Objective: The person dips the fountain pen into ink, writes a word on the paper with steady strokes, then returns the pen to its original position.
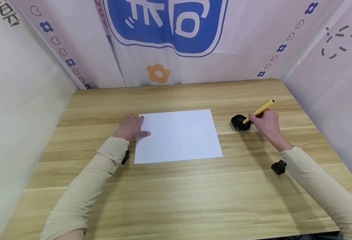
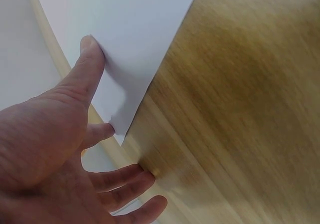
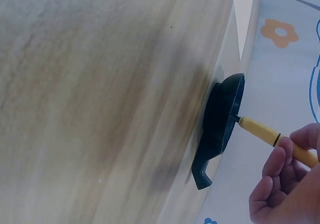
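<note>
A blank white sheet of paper lies flat on the wooden table. My left hand rests at its left edge, fingers spread, with the thumb and one finger on the paper and the other fingers beyond its corner. On the right, my right hand pinches a yellow-handled writing brush, tilted with its dark tip down in a small black dish. From the side, the right wrist view shows the dish with a stubby handle; its inside is mostly hidden there.
The wood-grain table meets a printed backdrop at the far side, with white side walls left and right. Small black wrist cameras, such as the right one, hang under both sleeves.
</note>
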Motion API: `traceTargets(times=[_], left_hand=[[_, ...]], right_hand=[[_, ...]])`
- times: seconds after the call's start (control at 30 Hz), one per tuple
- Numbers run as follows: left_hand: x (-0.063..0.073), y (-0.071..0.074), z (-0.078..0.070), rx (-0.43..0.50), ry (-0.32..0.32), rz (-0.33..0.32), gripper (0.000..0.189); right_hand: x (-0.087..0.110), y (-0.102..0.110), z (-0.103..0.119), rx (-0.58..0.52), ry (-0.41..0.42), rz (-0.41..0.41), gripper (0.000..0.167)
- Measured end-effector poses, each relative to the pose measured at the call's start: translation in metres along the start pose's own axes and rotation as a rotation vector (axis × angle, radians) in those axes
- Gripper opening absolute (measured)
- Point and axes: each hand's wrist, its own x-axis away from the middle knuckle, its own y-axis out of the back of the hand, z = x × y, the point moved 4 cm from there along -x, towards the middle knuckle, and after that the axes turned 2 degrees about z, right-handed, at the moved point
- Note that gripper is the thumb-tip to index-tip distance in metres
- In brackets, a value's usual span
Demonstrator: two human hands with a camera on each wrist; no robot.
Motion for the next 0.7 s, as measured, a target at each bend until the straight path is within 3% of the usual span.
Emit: traceTargets(times=[0.7], left_hand=[[-0.0007,-0.001,0.0018,-0.014,0.001,0.009,0.082]], right_hand=[[0.0022,-0.0003,0.0072,-0.047,0.051,0.044,0.019]])
